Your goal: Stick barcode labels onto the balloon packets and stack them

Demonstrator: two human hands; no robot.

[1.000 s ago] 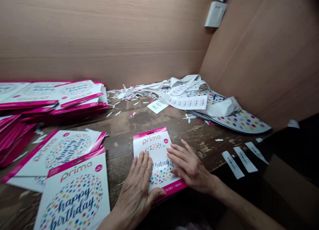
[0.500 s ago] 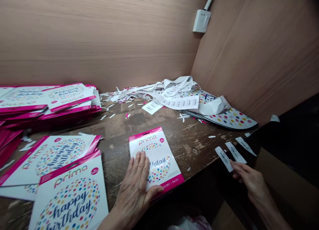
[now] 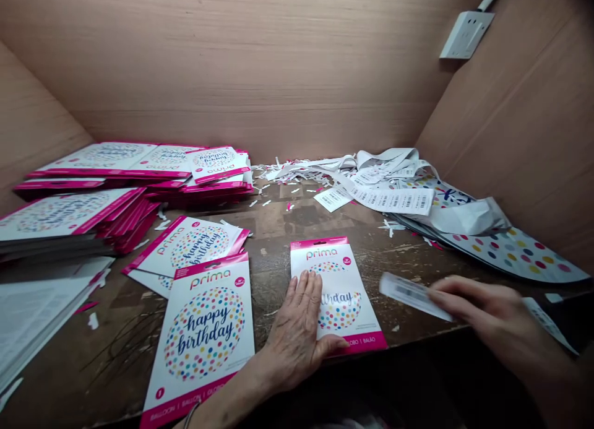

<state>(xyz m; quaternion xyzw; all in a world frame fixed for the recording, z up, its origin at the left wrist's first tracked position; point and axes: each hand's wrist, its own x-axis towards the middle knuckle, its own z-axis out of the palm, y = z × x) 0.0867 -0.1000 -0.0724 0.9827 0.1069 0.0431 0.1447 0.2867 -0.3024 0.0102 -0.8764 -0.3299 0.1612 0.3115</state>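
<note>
My left hand [image 3: 299,327] lies flat, fingers stretched out, on a white and pink balloon packet [image 3: 341,311] marked "prima", hiding part of its printed lettering. In my right hand [image 3: 477,311], thumb and fingers pinch one end of a white barcode sticker [image 3: 413,296], held to the right of that packet and slightly blurred. Beside my left wrist another "happy birthday" balloon packet [image 3: 206,324] lies face up. It overlaps more packets [image 3: 197,243] behind it.
Stacks of balloon packets [image 3: 139,163] fill the back left. Strips of barcode labels [image 3: 394,197] and paper scraps [image 3: 288,169] lie along the back. A dotted flat piece [image 3: 515,246] rests at right. Another barcode sticker [image 3: 547,320] sits near the right edge. A socket [image 3: 467,34] is on the wall.
My right hand has brought its barcode sticker away from the other stickers, left towards the packet. My left hand still presses the same packet. The whole view has swung left.
</note>
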